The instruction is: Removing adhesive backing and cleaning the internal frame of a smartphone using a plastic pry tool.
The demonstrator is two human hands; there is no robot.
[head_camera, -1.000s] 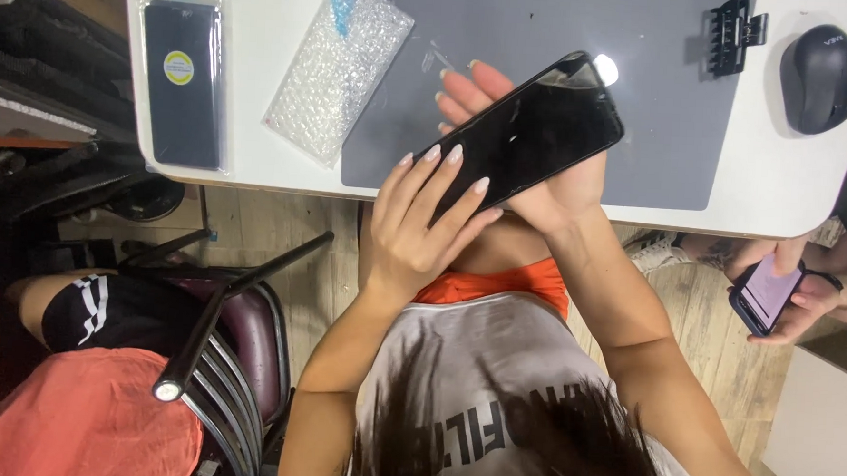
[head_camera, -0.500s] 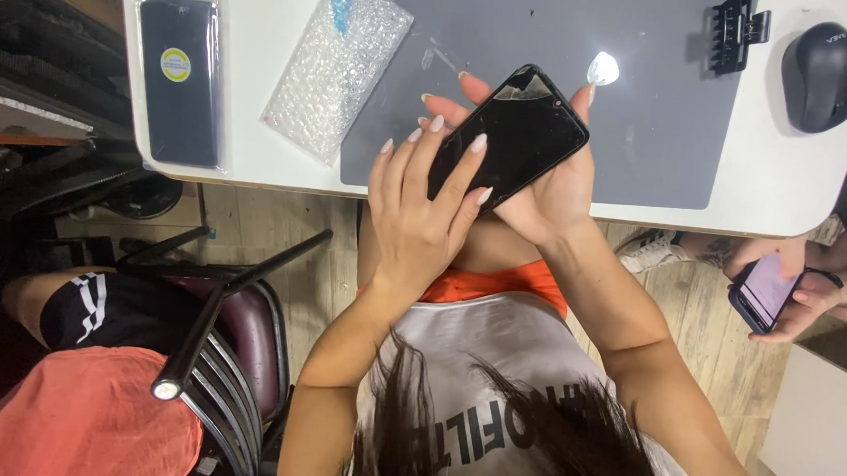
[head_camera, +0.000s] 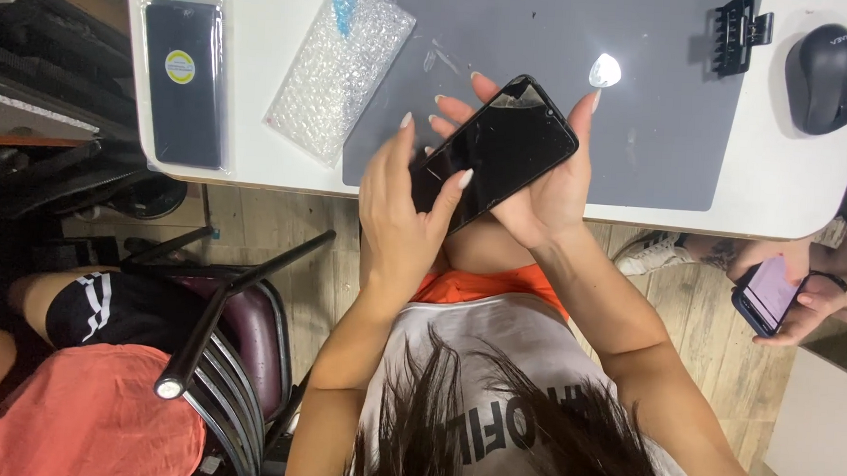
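— What can't we make out here?

— The black phone (head_camera: 494,155) has a chipped top corner, but its underside is hidden by our right hand (head_camera: 545,191), which cradles it from below, fingers wrapped round its edges.

— And our left hand (head_camera: 401,213)?

— Raised above the tabletop (head_camera: 778,187)'s near edge, fingers curled on the phone's lower end, over the grey mat (head_camera: 638,114).

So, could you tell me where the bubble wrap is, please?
In the head view, the bubble wrap lies on the table, upper left, between the packaged phone and the grey mat.
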